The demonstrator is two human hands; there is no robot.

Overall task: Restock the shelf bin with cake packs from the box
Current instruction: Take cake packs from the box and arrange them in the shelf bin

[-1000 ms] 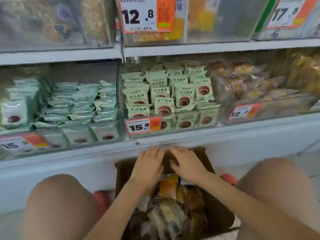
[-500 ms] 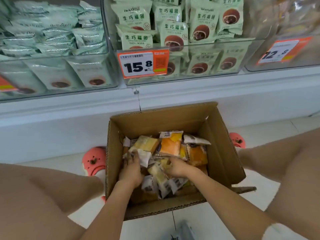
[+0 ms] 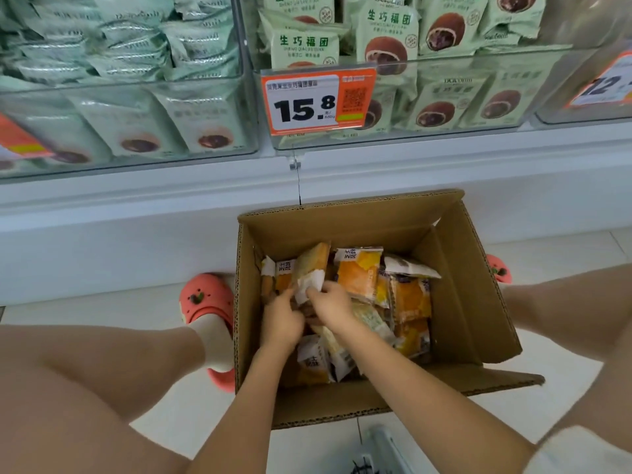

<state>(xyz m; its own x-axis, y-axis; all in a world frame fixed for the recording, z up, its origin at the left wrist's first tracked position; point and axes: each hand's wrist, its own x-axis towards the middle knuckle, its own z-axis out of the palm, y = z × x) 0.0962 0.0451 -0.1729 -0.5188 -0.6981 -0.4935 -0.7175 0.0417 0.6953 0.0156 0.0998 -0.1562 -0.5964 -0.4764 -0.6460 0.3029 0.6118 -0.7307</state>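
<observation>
setting: white shop shelving [image 3: 205, 200] runs across the upper half of the frame, carrying clear plastic bins of pale green snack packs [image 3: 307, 46], with an orange and white price tag reading 15.8 [image 3: 316, 97] at upper centre.
floor: pale tiles along the bottom, with a coral pink clog [image 3: 205, 302] at centre left.
box: open brown cardboard box [image 3: 472, 302] sits on the floor at centre, just below the shelf front, part full.
cake packs: orange and white wrapped cake packs [image 3: 359, 278] lie loose inside the box.
left hand: the left hand [image 3: 282, 323] is deep in the box, fingers curled around a tan cake pack with a white end [image 3: 313, 268] that stands tilted above the pile.
right hand: the right hand [image 3: 333, 307] pinches the same pack's white end from the right.
change: half a second ago the hands were apart, rummaging in separate spots; now both have closed on one pack and tipped it up.
meaning: picking looks under way; no pack is lifted clear of the box yet, and the bin to fill is likely the one at the upper right edge.
</observation>
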